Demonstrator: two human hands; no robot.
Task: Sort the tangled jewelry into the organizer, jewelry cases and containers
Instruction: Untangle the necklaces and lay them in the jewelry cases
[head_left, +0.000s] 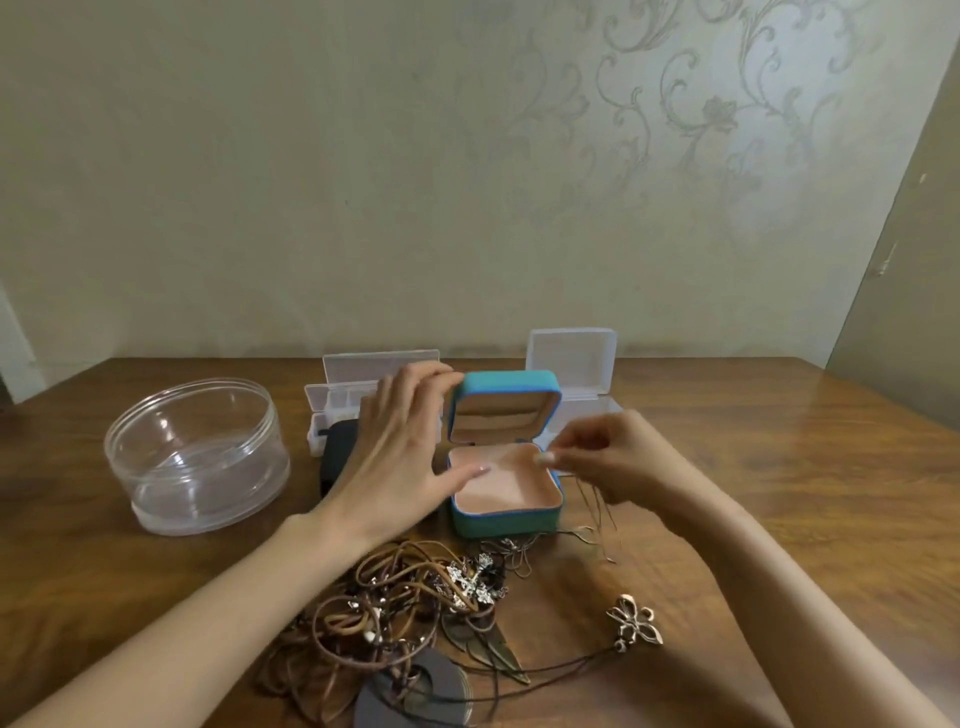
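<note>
A teal jewelry case (503, 521) with a peach lining stands open at the middle of the table, its lid upright. My left hand (400, 447) touches the lid's top left corner with its fingertips, and its thumb lies at the tray's left rim. My right hand (608, 460) pinches a thin cord necklace (597, 506) at the case's right edge; the cord hangs down to the table. A tangled pile of brown cords and silver pendants (415, 603) lies in front of the case. A butterfly pendant (635, 622) rests to its right.
A round clear plastic container (197, 457) stands at the left. Behind my left hand are a clear compartment organizer (337, 400) with its lid up and a dark case (340, 452). An open clear box (571, 364) stands behind the teal case. The wooden table (779, 467) meets a wall behind.
</note>
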